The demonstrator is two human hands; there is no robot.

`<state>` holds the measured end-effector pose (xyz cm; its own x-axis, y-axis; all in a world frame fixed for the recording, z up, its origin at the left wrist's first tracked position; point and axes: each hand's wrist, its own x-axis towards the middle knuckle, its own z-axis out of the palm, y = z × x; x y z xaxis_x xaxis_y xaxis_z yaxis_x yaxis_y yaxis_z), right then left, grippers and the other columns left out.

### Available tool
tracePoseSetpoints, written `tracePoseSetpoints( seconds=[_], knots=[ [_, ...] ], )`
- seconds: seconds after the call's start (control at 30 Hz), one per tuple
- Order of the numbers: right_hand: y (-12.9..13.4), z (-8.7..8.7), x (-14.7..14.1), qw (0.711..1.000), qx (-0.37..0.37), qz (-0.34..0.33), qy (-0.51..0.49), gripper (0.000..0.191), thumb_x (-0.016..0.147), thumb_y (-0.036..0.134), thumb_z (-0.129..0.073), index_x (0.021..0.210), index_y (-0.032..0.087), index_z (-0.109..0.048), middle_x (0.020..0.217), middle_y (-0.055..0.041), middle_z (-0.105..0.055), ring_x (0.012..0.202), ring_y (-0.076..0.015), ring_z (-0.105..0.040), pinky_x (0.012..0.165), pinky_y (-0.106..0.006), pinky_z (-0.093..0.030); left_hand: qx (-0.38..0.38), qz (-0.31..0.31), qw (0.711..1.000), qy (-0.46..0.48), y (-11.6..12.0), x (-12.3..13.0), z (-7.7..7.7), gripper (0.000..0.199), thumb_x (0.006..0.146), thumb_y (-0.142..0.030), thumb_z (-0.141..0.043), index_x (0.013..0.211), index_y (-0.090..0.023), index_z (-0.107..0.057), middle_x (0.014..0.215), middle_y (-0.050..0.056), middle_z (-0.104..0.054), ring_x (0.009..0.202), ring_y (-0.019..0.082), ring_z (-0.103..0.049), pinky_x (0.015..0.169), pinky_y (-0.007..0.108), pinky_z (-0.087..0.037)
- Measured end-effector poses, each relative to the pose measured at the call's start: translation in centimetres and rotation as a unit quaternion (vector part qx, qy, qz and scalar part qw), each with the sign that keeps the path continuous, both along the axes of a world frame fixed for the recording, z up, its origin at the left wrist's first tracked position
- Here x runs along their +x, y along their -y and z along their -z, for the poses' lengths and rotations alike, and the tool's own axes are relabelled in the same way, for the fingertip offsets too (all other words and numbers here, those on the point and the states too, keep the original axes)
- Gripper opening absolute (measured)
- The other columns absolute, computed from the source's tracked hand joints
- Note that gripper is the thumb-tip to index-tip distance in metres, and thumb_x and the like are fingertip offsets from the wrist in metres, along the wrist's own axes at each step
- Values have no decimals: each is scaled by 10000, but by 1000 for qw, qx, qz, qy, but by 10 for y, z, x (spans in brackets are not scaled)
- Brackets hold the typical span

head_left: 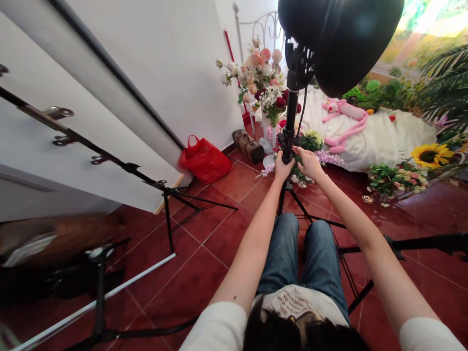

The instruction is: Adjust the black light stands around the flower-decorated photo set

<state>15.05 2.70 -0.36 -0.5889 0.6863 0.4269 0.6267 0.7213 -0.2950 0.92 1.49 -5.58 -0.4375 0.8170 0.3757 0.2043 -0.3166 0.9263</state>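
Observation:
A black light stand (291,109) rises upright in front of my knees, with a large black studio light (340,44) at its top. My left hand (284,167) is wrapped around the pole just below a collar. On the pole's right side, my right hand (310,163) has its fingertips together at the collar's knob, which they mostly hide. A cable hangs from the light beside the pole. The stand's legs spread on the floor around my jeans.
Flowers in a vase (274,117) stand behind the pole. A pink plush toy (345,119) lies on white cloth at the right. A red bag (205,160) sits by the wall. Another tripod stand (168,192) is at left; a black pole (431,242) crosses at right.

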Motion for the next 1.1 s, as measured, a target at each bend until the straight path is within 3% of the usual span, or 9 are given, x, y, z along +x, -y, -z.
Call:
tracePoseSetpoints(
  seconds=[0.2,0.37,0.47,0.6,0.77,0.93,1.03,1.1],
  knots=[
    [-8,17,-4,998,32,13,-43,545,873,148,-485,1417,168,-521,1299,-129,-657,1179,-312,-558,1097,-507,-398,2,19,1000,0,5,-2,-5,395,655,-288,-821,795,-227,-457,720,-34,-564,716,153,-571,701,292,-490],
    [-10,24,-11,992,74,95,-41,409,922,216,-485,1308,176,-617,1030,-143,-655,1045,-316,-562,1014,-498,-430,-5,32,999,5,3,-3,-4,436,653,-343,-829,785,-229,-429,716,-35,-564,708,149,-568,709,296,-485],
    [-14,23,-12,990,81,113,-10,366,907,191,-474,1233,145,-633,953,-136,-628,990,-311,-555,981,-505,-430,-9,33,999,9,1,-3,-2,423,653,-317,-823,796,-226,-435,724,-34,-568,711,149,-566,717,296,-482],
    [-20,14,-14,992,83,96,-2,335,818,133,-504,1130,139,-626,957,-128,-644,950,-297,-559,928,-472,-456,-18,40,999,20,-3,-3,0,389,643,-215,-802,810,-219,-451,752,-33,-579,736,151,-575,742,295,-481],
    [-27,-10,-16,995,57,70,35,359,727,101,-554,1080,137,-615,990,-151,-696,916,-307,-627,866,-431,-501,-13,44,999,22,-4,-3,1,367,625,-127,-754,810,-222,-452,741,-48,-558,724,142,-556,729,285,-476],
    [-57,-34,-20,995,-4,-4,101,422,675,147,-703,1084,159,-599,933,-96,-745,894,-307,-691,814,-396,-557,-17,39,999,14,-4,-4,4,362,602,-98,-729,793,-222,-447,715,-57,-545,689,134,-543,703,280,-475],
    [-70,-38,-24,994,-29,-26,107,412,670,180,-749,1060,162,-617,931,-103,-754,925,-321,-701,865,-422,-562,-18,38,999,14,-5,-3,4,361,602,-104,-727,789,-224,-442,702,-66,-543,673,129,-547,697,275,-483],
    [-65,-34,-23,995,-47,-14,83,421,682,163,-715,1092,161,-621,950,-101,-759,949,-321,-700,890,-437,-559,-19,39,999,21,-5,-3,3,371,586,-76,-717,788,-222,-442,699,-73,-537,669,126,-545,699,273,-484]
  ],
)
